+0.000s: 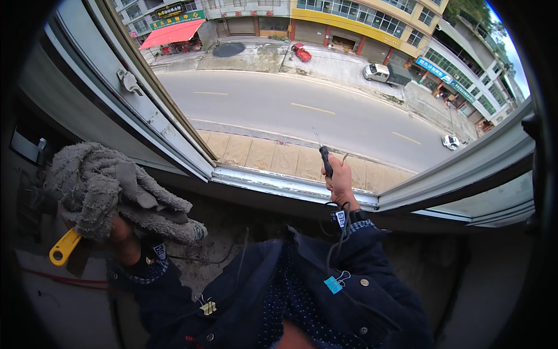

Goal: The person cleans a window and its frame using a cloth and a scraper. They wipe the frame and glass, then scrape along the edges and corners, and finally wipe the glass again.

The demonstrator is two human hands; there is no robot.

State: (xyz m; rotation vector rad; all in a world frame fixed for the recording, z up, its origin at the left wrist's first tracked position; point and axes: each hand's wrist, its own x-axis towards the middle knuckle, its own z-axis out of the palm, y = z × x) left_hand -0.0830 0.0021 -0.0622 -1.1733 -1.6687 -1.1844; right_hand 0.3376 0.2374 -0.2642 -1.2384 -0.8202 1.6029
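My right hand (342,185) is closed round the black handle of a screwdriver (325,161), over the window sill at the opening. Its thin metal shaft points up and away, toward the road outside. At the left, my left hand (121,231) grips a bunched grey towel (125,189), which hides most of the fingers. A yellow tool handle (65,247) with a hole in its end sticks out beneath the towel, beside that hand. The rest of that tool is hidden, so its kind cannot be told.
The white window sill (270,181) runs across in front of me. A sliding sash with a latch (129,81) stands at the left, another frame (465,166) at the right. Outside lie a tiled ledge (261,154) and, far below, a road (261,102) with parked vehicles.
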